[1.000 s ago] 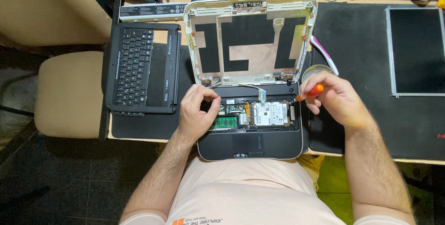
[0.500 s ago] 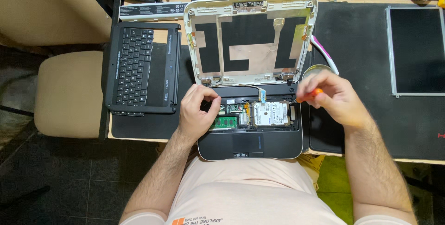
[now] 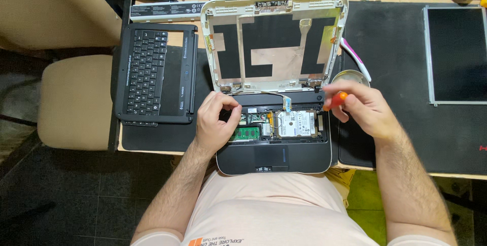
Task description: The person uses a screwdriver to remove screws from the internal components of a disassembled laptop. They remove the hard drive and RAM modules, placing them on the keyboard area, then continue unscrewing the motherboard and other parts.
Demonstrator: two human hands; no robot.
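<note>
head view: i'm over an opened laptop (image 3: pixel 274 124) at the near edge of the desk, its keyboard off and the insides bare. my left hand (image 3: pixel 217 121) sits on the left side of the base, fingers curled narrow and pinched at something small near the hinge; i can't tell what. just beside that hand is the green memory stick (image 3: pixel 246 134), and right of it the silver hard drive (image 3: pixel 296 123). my right hand (image 3: pixel 366 110) is closed around an orange-handled screwdriver (image 3: pixel 336 100), its tip down at the base's right rear corner. the empty white lid shell (image 3: pixel 274 38) stands open behind. the removed black keyboard panel (image 3: pixel 154 73) lies to the left, a small metal dish (image 3: pixel 350 77) sits just behind my right hand, and the loose screen panel (image 3: pixel 456 56) is well apart at right.
</note>
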